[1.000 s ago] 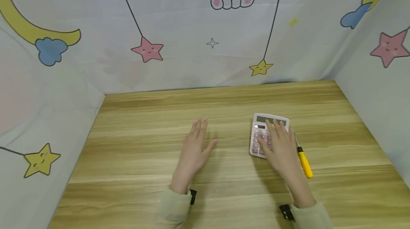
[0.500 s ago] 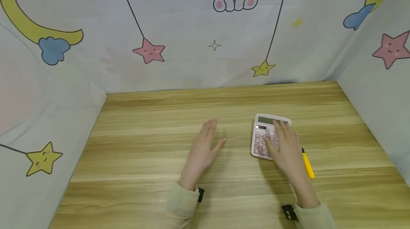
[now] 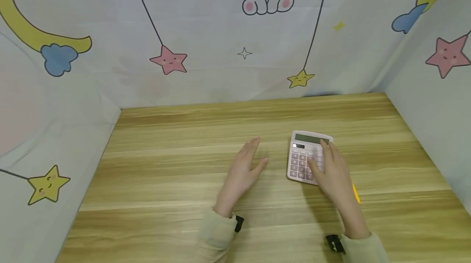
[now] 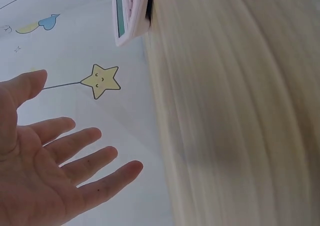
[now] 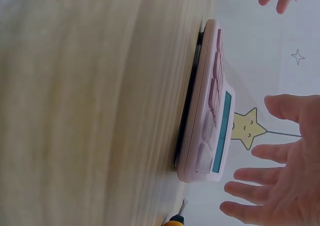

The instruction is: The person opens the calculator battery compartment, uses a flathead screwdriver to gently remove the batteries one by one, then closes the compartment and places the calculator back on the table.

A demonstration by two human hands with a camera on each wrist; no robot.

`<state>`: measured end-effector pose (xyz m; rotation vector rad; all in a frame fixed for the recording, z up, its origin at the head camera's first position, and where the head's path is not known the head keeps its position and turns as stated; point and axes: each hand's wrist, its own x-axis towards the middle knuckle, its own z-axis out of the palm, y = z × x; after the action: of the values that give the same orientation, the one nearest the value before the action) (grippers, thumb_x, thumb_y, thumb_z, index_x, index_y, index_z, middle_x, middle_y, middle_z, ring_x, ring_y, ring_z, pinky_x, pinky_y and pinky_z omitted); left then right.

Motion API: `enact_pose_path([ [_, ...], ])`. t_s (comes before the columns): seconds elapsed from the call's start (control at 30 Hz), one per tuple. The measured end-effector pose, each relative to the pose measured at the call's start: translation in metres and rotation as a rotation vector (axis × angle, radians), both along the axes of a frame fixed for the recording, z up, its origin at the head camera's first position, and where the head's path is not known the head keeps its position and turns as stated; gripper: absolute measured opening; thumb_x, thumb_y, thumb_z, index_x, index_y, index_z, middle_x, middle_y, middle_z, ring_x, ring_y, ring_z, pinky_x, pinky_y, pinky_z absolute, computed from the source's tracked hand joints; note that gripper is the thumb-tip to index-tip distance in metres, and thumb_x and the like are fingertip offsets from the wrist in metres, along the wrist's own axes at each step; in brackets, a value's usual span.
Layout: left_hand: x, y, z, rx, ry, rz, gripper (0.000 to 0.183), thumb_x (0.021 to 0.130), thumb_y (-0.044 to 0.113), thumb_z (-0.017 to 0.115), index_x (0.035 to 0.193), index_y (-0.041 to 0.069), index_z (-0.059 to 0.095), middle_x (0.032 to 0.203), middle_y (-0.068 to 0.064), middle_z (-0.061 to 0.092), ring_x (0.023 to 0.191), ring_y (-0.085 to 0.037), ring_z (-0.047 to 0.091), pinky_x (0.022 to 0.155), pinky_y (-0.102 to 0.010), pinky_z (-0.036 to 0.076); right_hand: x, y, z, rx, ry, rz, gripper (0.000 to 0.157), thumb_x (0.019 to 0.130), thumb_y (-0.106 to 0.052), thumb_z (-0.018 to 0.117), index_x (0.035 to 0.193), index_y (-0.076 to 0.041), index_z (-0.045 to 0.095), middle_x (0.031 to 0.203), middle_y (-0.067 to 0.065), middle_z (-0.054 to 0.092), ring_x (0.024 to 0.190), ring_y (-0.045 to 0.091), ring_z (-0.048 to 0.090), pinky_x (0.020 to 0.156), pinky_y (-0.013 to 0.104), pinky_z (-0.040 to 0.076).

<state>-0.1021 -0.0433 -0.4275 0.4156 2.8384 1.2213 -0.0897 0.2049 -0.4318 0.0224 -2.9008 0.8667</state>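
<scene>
A pink calculator lies flat on the wooden table, its screen toward the back. My right hand hovers over its right side with fingers spread, holding nothing. In the right wrist view, a gap shows between those fingers and the calculator. My left hand is held above the table to the left of the calculator, fingers straight and thumb apart. The left wrist view shows its bare palm. A yellow-handled screwdriver lies right of the calculator, mostly hidden behind my right hand.
White cloth walls printed with stars, moons and a bear enclose the table at the back and both sides. Black straps show at both sleeve cuffs.
My left hand has moved right, toward the calculator. My right hand has shifted slightly right, uncovering more keys and covering more of the screwdriver. The calculator has stayed in place.
</scene>
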Motion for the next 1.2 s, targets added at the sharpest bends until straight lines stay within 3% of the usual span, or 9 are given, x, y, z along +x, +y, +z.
enact_pose_path([
  [0.33, -0.005, 0.01, -0.003, 0.039, -0.042, -0.009, 0.064, 0.097, 0.035, 0.053, 0.152, 0.014, 0.029, 0.155, -0.011, 0.033, 0.142, -0.035, 0.033, 0.116, -0.049, 0.027, -0.001, 0.008, 0.004, -0.017, -0.1, -0.028, 0.077, 0.095, -0.031, 0.056, 0.148, 0.009, 0.018, 0.147, 0.039, 0.024, 0.133, 0.058, 0.026, 0.108, 0.068, 0.021],
  [0.53, -0.009, 0.016, -0.005, 0.059, -0.055, -0.022, 0.063, 0.097, 0.036, 0.053, 0.15, 0.011, 0.031, 0.154, -0.011, 0.035, 0.14, -0.033, 0.037, 0.115, -0.046, 0.029, -0.002, 0.011, 0.005, -0.032, -0.116, -0.035, 0.08, 0.094, -0.03, 0.057, 0.146, 0.015, 0.016, 0.146, 0.04, 0.025, 0.132, 0.058, 0.027, 0.108, 0.067, 0.022],
  [1.0, -0.015, 0.032, -0.006, 0.083, -0.084, -0.018, 0.059, 0.096, 0.031, 0.057, 0.149, 0.015, 0.036, 0.149, -0.008, 0.044, 0.136, -0.029, 0.044, 0.113, -0.044, 0.034, -0.004, 0.017, 0.001, -0.011, -0.16, -0.018, 0.081, 0.096, -0.033, 0.055, 0.145, 0.017, 0.015, 0.139, 0.045, 0.032, 0.127, 0.061, 0.031, 0.106, 0.067, 0.025],
  [1.2, -0.018, 0.04, -0.007, 0.103, -0.118, -0.017, 0.058, 0.095, 0.032, 0.057, 0.148, 0.017, 0.037, 0.144, -0.008, 0.05, 0.118, -0.028, 0.058, 0.101, -0.044, 0.046, -0.005, 0.018, 0.0, 0.0, -0.181, -0.011, 0.081, 0.096, -0.034, 0.054, 0.145, 0.018, 0.015, 0.139, 0.045, 0.031, 0.128, 0.06, 0.03, 0.107, 0.066, 0.025],
])
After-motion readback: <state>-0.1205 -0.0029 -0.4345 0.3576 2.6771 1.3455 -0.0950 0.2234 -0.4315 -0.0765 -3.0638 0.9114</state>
